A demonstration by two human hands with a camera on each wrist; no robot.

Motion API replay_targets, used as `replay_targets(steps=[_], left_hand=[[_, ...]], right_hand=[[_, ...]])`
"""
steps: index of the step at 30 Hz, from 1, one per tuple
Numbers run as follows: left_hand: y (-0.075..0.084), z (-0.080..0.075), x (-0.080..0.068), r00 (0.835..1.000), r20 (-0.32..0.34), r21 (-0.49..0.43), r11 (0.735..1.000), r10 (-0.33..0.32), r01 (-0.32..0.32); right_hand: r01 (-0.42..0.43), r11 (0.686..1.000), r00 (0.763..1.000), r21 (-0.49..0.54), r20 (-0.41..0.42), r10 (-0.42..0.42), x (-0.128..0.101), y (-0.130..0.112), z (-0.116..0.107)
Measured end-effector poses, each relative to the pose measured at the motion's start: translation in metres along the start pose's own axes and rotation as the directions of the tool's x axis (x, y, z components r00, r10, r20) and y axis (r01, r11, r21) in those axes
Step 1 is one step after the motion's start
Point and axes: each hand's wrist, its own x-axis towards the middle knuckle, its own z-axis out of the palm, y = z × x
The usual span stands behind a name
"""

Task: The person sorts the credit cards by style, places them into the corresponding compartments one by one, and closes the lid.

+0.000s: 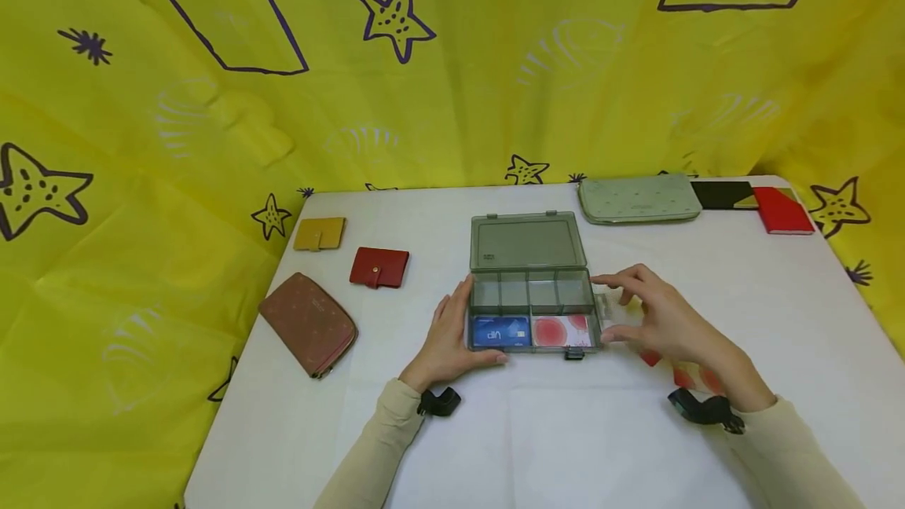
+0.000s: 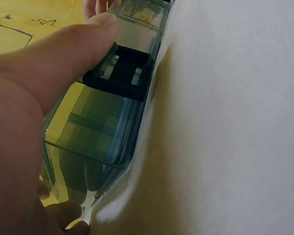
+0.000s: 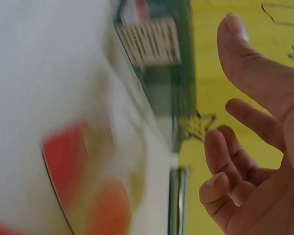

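"So, what takes up most of the room?"

"A yellow sheet (image 1: pixel 459 100), hanging behind a white surface (image 1: pixel 580 446)."

"And the biggest thing lying there?"

"A green-tinted compartment box (image 1: pixel 514 291), about midway between the surface's left and right edges, its lid open toward the far edge."

"How are the hands?"

"The left hand (image 1: pixel 447 340) holds the box, fingers along its left side, thumb at its front. The right hand (image 1: pixel 657 316) is beside its right side, thumb and fingers wide apart; whether a fingertip touches, I can't quite tell from here."

"Anything smaller?"

"A brown wallet (image 1: pixel 309 324) by the surface's left edge, a pale green wallet (image 1: pixel 639 199) along the far edge, a red booklet (image 1: pixel 785 212) at the far right corner, then a red card holder (image 1: pixel 379 265) and a yellow card holder (image 1: pixel 320 232) toward the far left corner. Smallest, a blue card (image 1: pixel 500 331) and a red-patterned card (image 1: pixel 562 331) in the box's front compartments."
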Motion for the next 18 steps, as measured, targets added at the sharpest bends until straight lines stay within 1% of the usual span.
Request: replay_targets(steps=[3, 4, 5, 7, 10, 11, 12, 14, 18], left_hand=[[0.0, 0.0, 0.001, 1.0, 0.0, -0.001, 1.0, -0.006, 0.006], [0.0, 0.0, 0.001, 1.0, 0.001, 0.0, 1.0, -0.007, 0.007], [0.0, 0.0, 0.001, 1.0, 0.001, -0.001, 1.0, -0.008, 0.008], [0.0, 0.0, 0.001, 1.0, 0.003, 0.002, 1.0, -0.005, 0.005], [0.0, 0.001, 0.0, 1.0, 0.002, -0.003, 1.0, 0.003, -0.003], [0.0, 0.001, 0.0, 1.0, 0.003, -0.006, 1.0, 0.003, -0.003], [0.0, 0.001, -0.001, 1.0, 0.003, -0.005, 1.0, 0.003, -0.003], [0.0, 0.002, -0.001, 1.0, 0.001, -0.007, 1.0, 0.002, -0.002], [0.0, 0.001, 0.0, 1.0, -0.005, -0.005, 1.0, 0.007, -0.007]], right_hand=[[-0.034, 0.999, 0.999, -0.026, -0.044, 0.033, -0.005, 0.013, -0.018], [-0.065, 0.997, 0.997, -0.039, -0.039, 0.064, -0.007, 0.018, -0.023], [-0.097, 0.994, 0.995, -0.05, -0.02, 0.096, -0.009, 0.024, -0.029], [-0.172, 0.983, 0.984, -0.071, 0.04, 0.175, -0.014, 0.034, -0.037], [-0.269, 0.957, 0.945, -0.112, 0.161, 0.284, -0.022, 0.048, -0.043], [-0.275, 0.954, 0.938, -0.118, 0.184, 0.293, -0.025, 0.052, -0.044], [-0.271, 0.954, 0.937, -0.125, 0.193, 0.291, -0.027, 0.055, -0.043], [-0.252, 0.959, 0.941, -0.133, 0.198, 0.275, -0.029, 0.06, -0.042], [-0.233, 0.96, 0.949, -0.157, 0.18, 0.26, -0.027, 0.064, -0.041]])
